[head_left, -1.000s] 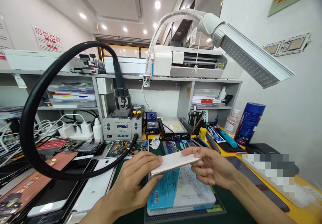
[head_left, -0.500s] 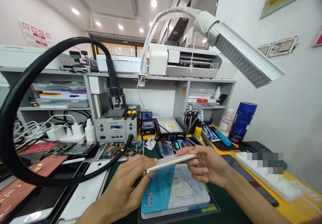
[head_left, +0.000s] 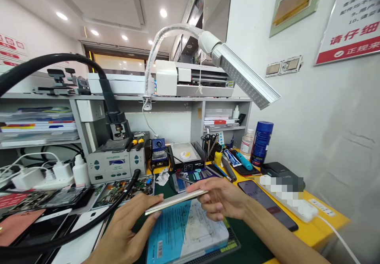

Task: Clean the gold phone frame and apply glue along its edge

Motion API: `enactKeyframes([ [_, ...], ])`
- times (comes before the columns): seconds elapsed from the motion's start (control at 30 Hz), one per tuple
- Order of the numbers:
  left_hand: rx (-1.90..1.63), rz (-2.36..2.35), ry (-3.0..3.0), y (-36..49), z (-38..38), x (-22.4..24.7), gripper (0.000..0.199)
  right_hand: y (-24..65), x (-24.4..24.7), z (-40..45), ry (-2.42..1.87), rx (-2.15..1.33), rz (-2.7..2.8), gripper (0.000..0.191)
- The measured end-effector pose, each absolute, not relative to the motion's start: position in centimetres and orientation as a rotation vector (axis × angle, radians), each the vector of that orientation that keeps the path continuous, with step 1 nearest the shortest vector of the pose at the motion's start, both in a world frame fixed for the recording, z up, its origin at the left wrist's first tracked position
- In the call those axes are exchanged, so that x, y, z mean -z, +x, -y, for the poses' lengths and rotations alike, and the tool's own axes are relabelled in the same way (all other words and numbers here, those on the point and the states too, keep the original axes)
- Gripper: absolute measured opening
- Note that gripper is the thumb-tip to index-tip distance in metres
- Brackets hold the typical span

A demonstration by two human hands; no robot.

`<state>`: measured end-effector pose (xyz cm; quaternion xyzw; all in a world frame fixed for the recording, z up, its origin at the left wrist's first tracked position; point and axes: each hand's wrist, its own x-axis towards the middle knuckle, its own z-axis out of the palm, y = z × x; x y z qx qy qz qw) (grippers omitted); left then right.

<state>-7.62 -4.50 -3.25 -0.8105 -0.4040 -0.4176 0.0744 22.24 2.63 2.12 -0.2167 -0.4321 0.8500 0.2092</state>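
Note:
A thin white slab with a light metallic edge, phone-like in shape, [head_left: 175,202] is held nearly edge-on between both hands. My left hand [head_left: 130,224] pinches its left end between thumb and fingers. At the right end, my right hand [head_left: 221,198] grips it, with the lower fingers curled beneath. Below the hands lies a blue and white printed box [head_left: 184,232] on a dark mat [head_left: 249,236].
On the left are several phones [head_left: 78,236], a tray of circuit parts [head_left: 118,194] and a thick black hose [head_left: 97,224]. A grey station [head_left: 115,165] and a soldering unit [head_left: 158,153] stand behind. To the right lie a dark phone [head_left: 267,204] and a white power strip [head_left: 285,200].
The camera view has turned to the right, so the scene sits further left. Both hands still hold the slab, which shows a little more edge-on.

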Motion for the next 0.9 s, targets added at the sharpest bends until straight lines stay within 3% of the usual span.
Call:
enactKeyframes([
  [0.3,1.195,1.020,-2.448,-7.3,4.3,1.7,0.026,22.3,-2.0,-2.8,-0.577,-2.335,1.227,0.031],
  [0.53,1.217,1.128,-2.331,-7.2,4.3,2.3,0.027,22.1,-1.5,-2.9,-0.596,-2.299,1.263,0.026],
  [0.73,1.301,1.344,-2.441,-6.6,4.9,1.9,0.023,22.8,-1.9,-3.1,-0.551,-2.256,1.545,0.050],
  [0.9,1.284,1.348,-2.482,-6.2,5.2,2.0,0.025,23.9,-2.8,-2.2,-0.776,-1.963,2.066,0.062],
])
